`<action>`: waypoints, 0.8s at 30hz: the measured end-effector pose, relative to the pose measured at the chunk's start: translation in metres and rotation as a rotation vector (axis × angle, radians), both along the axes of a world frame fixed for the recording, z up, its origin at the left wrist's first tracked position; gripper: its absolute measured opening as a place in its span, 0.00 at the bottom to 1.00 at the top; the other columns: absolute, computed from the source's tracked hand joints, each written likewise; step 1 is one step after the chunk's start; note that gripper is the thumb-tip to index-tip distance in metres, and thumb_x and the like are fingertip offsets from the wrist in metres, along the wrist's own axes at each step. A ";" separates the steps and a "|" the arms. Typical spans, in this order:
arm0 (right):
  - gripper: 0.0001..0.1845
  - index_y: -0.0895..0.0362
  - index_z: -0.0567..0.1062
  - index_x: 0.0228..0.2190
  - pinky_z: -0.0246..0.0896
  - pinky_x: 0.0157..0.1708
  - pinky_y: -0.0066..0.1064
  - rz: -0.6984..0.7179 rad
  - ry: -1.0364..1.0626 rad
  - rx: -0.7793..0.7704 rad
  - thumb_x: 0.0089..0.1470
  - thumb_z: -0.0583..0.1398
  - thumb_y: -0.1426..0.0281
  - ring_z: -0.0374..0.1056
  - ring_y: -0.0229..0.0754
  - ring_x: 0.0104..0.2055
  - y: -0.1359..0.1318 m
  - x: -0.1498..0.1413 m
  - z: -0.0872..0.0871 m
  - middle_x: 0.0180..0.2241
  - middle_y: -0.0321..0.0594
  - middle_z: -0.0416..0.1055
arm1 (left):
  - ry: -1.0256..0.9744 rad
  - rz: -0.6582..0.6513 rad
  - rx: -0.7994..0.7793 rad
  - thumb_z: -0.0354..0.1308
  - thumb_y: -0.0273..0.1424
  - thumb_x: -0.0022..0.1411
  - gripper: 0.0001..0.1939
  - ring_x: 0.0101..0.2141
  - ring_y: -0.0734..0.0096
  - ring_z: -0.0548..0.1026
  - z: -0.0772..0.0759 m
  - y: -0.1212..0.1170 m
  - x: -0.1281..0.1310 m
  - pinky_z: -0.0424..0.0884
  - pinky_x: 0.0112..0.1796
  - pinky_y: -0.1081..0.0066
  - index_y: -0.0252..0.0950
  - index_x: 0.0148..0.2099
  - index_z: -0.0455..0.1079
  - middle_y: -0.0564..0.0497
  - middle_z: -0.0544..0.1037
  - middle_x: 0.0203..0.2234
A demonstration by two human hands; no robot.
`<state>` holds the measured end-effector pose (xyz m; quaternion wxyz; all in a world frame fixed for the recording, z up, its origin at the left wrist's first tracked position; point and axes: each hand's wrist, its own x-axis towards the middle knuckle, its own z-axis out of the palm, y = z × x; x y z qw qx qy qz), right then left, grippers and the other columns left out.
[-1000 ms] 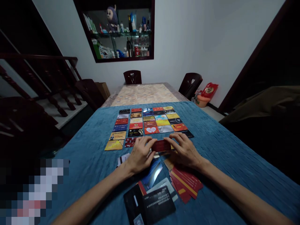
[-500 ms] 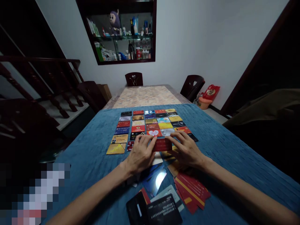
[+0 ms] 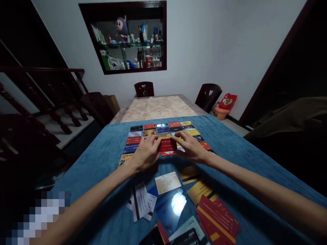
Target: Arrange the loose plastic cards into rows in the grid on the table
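A red card [image 3: 167, 145] is held between my two hands above the laid-out cards. My left hand [image 3: 146, 151] pinches its left end, and my right hand [image 3: 189, 145] grips its right end. Beneath and beyond them, several colourful cards form columns on the blue cloth, among them a dark blue card [image 3: 131, 148] and a black card [image 3: 136, 128]. My hands and the held card hide part of this grid. Nearer to me lie loose cards: a cream card [image 3: 168, 182], white striped cards [image 3: 140, 202], shiny blue cards [image 3: 168, 211] and fanned red cards [image 3: 217, 221].
The blue cloth [image 3: 94, 177] covers the near part of the table, with a patterned cover [image 3: 158, 107] beyond. Dark chairs [image 3: 144, 89] stand around it. A wall cabinet [image 3: 135, 72] holds bottles and a plush toy [image 3: 122, 30]. A red bag [image 3: 228, 101] sits at right.
Both hands have moved forward with the red card, away from the loose cards and over the grid. The cream and white striped cards are now more exposed. The view has shifted slightly.
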<state>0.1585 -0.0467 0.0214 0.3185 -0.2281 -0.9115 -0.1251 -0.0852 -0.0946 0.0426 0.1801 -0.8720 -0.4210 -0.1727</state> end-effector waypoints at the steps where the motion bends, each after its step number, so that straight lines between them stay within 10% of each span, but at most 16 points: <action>1: 0.26 0.58 0.66 0.57 0.66 0.43 0.46 0.006 -0.002 -0.004 0.58 0.60 0.68 0.61 0.52 0.45 0.007 -0.003 0.001 0.46 0.52 0.66 | 0.009 0.008 -0.009 0.56 0.26 0.59 0.26 0.53 0.48 0.69 0.002 0.005 -0.003 0.68 0.49 0.53 0.31 0.60 0.64 0.35 0.71 0.53; 10: 0.26 0.61 0.68 0.55 0.64 0.46 0.46 0.020 -0.030 -0.073 0.55 0.62 0.69 0.60 0.52 0.46 0.057 -0.036 0.006 0.46 0.53 0.66 | 0.077 0.085 -0.064 0.57 0.27 0.59 0.25 0.51 0.51 0.68 0.016 0.045 -0.029 0.66 0.47 0.54 0.33 0.59 0.64 0.36 0.70 0.52; 24: 0.26 0.56 0.69 0.57 0.59 0.45 0.39 -0.360 -0.250 -0.252 0.57 0.63 0.65 0.58 0.55 0.53 0.121 -0.090 0.029 0.52 0.53 0.65 | 0.151 0.277 -0.210 0.55 0.31 0.63 0.17 0.54 0.50 0.64 0.030 0.121 -0.054 0.65 0.48 0.53 0.37 0.54 0.66 0.40 0.70 0.53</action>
